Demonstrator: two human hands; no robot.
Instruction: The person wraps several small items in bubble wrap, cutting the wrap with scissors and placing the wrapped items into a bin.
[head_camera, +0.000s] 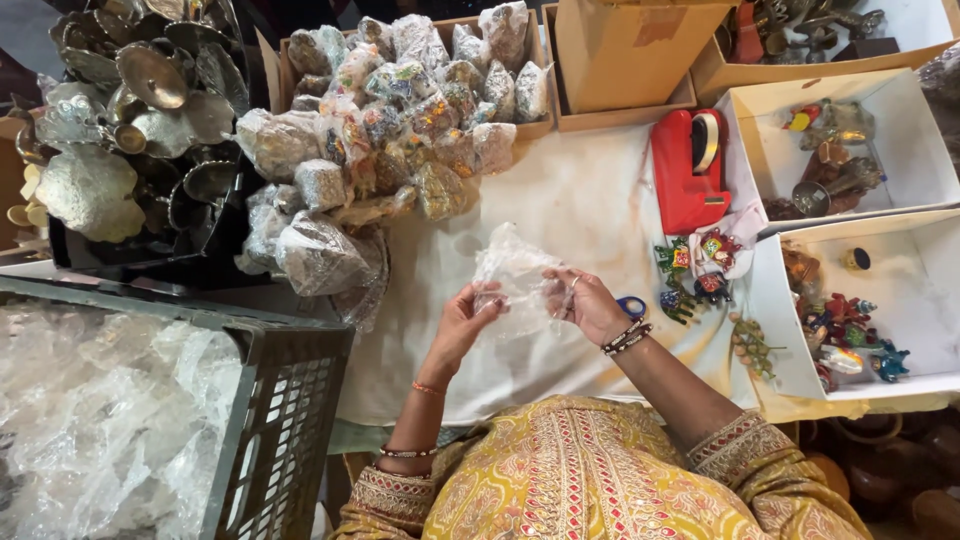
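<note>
Clear plastic bag (512, 272), pinched btwn left hand (462, 318) & right hand (585, 303), over white cloth (580, 200)

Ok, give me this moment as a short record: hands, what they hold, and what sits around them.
left hand: grips the near edge of a clear plastic bag
right hand: grips the same bag from the other side
surface: white cloth
left of hands: dark crate of clear plastic
ahead: pile of wrapped packets
right: red tape dispenser, small coloured figurines, white boxes
</note>
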